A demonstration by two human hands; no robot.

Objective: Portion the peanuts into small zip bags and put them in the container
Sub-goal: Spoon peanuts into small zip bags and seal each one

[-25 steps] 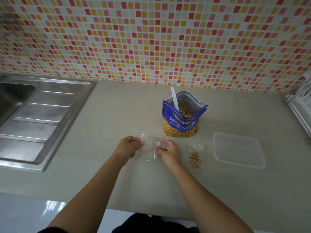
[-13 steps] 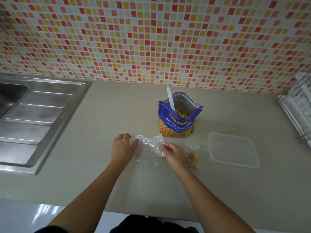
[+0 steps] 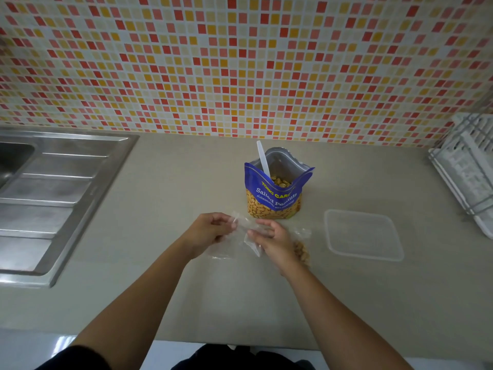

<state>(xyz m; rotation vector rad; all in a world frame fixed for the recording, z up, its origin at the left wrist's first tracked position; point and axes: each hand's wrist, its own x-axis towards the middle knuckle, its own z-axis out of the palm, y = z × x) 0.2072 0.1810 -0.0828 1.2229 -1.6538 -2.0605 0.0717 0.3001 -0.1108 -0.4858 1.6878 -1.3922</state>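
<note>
While one filled zip bag [image 3: 301, 251] lies on the desk [image 3: 186, 289] beside the container [image 3: 362, 236], not yet put in, an empty zip bag [image 3: 248, 237] is pinched by the fingers of the left hand [image 3: 210, 231] and right hand [image 3: 273, 243] just before the peanut pouch [image 3: 274, 194], and most portioning is judged undone.

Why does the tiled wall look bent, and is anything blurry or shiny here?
Head view: the wide-angle lens bows the tiled wall; the left hand, right hand and the clear zip bag they hold look slightly smeared; the light is soft, shadows faint; glare shows on the sink and floor.
</note>
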